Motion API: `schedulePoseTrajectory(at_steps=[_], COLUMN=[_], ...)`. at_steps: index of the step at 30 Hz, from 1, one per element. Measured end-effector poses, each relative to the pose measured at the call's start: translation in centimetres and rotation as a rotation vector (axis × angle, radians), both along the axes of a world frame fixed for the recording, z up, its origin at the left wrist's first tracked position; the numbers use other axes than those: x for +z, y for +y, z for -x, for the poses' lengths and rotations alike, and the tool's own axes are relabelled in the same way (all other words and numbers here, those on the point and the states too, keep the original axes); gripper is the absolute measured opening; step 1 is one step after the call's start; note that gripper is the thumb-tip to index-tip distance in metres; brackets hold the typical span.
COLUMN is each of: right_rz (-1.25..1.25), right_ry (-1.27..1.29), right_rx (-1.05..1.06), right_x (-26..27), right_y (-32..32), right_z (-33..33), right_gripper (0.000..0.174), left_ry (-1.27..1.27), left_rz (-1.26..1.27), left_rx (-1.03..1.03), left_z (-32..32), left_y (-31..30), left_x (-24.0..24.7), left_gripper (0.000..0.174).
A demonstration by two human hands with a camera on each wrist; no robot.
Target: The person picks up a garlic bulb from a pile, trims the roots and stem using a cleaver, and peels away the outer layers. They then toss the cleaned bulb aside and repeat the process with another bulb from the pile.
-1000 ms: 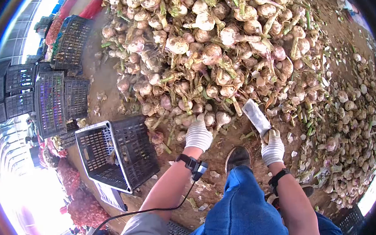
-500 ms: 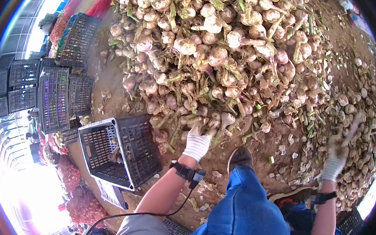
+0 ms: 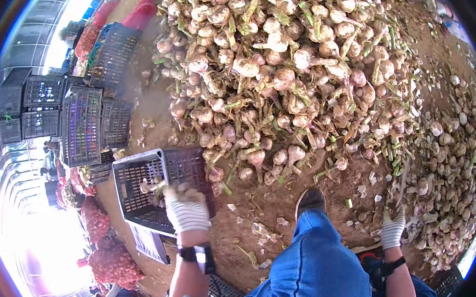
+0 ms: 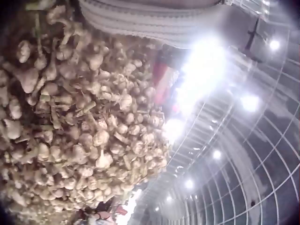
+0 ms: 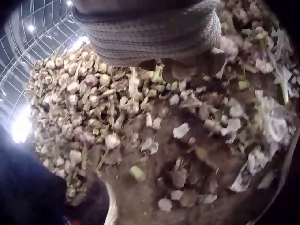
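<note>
My left hand (image 3: 188, 208), in a white knitted glove, is at the mouth of a black plastic crate (image 3: 167, 221). A garlic bulb (image 3: 145, 185) with a stem stub is at its fingertips, and motion blur softens the fingers. Lower right, my gloved right hand (image 3: 393, 229) grips a broad-bladed knife (image 3: 406, 173), its blade blurred and pointing away from me. In the wrist views only the cuffs of the left glove (image 4: 140, 21) and right glove (image 5: 150, 35) show clearly; the fingers are hidden.
A big heap of untrimmed garlic (image 3: 277, 81) rises in front. Smaller trimmed garlic (image 3: 446, 174) is piled at the right. Black crates (image 3: 81, 125) are stacked far left, near red net sacks (image 3: 114, 262). My shoe (image 3: 310, 201) stands on dirt strewn with peelings.
My left hand has gone from the heap's near edge leftward to the crate. The right hand swung the knife out over the right pile, then came partway back toward me.
</note>
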State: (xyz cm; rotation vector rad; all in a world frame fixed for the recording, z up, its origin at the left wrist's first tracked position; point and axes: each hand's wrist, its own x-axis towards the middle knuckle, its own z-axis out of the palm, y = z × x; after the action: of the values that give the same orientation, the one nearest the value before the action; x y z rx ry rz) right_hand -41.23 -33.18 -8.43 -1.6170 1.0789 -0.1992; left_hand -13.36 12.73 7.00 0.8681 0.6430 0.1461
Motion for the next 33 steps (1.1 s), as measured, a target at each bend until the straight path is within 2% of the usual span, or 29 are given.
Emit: schedulePoseTrajectory(at_steps=[1,3,5,7,9,10,12,13,15,16,17,19,21,22,23,24,25,27,28,29,30,32,33], right_rz=[0.01,0.035,-0.051,-0.071,-0.082,-0.064,-0.078,-0.089,-0.124,-0.154,-0.183,-0.19,-0.186,-0.179,-0.17,-0.28,-0.307,-0.24,-0.329,-0.38,-0.399,-0.388,-0.383], right_ry=[0.007,0.098,0.052,0.094,0.089,0.096,0.067,0.056,0.059,0.059,0.062,0.079,0.069,0.055,0.039,-0.041,-0.013,-0.068,-0.003,-0.007,0.022,-0.016,-0.036], right_rx=[-0.007,0.109,0.106,0.091,0.1,0.099,0.041,0.015,-0.024,-0.045,-0.064,-0.008,0.026,0.034,0.045,-0.037,-0.049,0.051,0.008,-0.012,0.017,0.054,0.048], right_x=[-0.2,-0.1,1.7,2.9,3.1,2.3,1.7,1.4,-0.6,-1.8,-2.4,-1.4,-0.1,0.7,1.1,1.1,2.1,2.2,4.1,5.0,6.3,8.9,9.9], right_y=[1.1,2.2,3.4,3.7,3.4,3.1,2.9,3.0,2.6,2.3,2.3,2.3,2.9,3.4,3.6,4.3,4.9,5.5,6.1,6.4,6.7,7.3,7.6], right_z=[-0.4,-0.6,-1.5,-1.1,-0.4,0.6,1.4,1.9,2.6,3.1,3.6,2.7,0.7,-0.2,-0.6,-1.7,-2.2,-3.1,-4.3,-4.6,-5.0,-7.0,-7.7], right_gripper=[0.048,0.047,0.043,0.04,0.041,0.042,0.043,0.044,0.046,0.046,0.046,0.047,0.048,0.048,0.048,0.048,0.043,0.038,0.031,0.029,0.028,0.021,0.019], left_ry=[0.075,0.248,0.427,0.229,0.366,0.425,0.471,0.41,0.09,-0.07,0.084,0.227,0.083,-0.05,-0.037,0.017,0.067,-0.124,-0.21,-0.151,-0.214,-0.408,-0.514], left_rz=[0.025,-0.138,-0.361,-0.467,-0.755,-1.078,-1.129,-1.132,-1.577,-1.431,-1.402,-0.592,-0.146,0.045,0.18,0.248,0.318,0.102,-0.005,-0.101,-0.347,-0.547,-0.49], left_rx=[-0.014,-0.342,-0.382,-0.195,-0.438,-0.523,-0.562,-0.592,-0.786,-0.742,-0.728,-0.513,-0.474,-0.455,-0.547,-0.542,-0.537,-0.721,-0.819,-0.885,-1.084,-1.267,-1.26], left_z=[-0.1,0.1,-2.0,-5.5,-9.0,-10.0,-10.5,-10.0,-9.4,-8.9,-8.3,-6.0,-3.3,-2.3,-2.2,-2.5,-3.0,-3.6,-3.4,-3.1,-3.2,-3.6,-2.9], left_y=[-2.2,-7.6,-11.1,-14.3,-14.3,-14.7,-15.7,-15.3,-11.3,-9.4,-8.9,-10.9,-12.4,-13.1,-12.9,-13.2,-13.8,-16.8,-18.1,-18.5,-19.1,-20.8,-21.7], left_x=[-1.2,-3.2,-7.0,-10.7,-15.0,-14.5,-12.6,-12.3,-15.4,-17.3,-16.7,-12.2,-9.4,-8.9,-8.5,-9.0,-9.6,-7.1,-5.9,-5.4,-5.1,-4.0,-3.1], left_gripper=[0.016,0.016,0.024,0.032,0.039,0.044,0.041,0.038,0.03,0.029,0.025,0.018,0.012,0.018,0.029,0.033,0.037,0.041,0.044,0.058,0.072,0.091,0.095])
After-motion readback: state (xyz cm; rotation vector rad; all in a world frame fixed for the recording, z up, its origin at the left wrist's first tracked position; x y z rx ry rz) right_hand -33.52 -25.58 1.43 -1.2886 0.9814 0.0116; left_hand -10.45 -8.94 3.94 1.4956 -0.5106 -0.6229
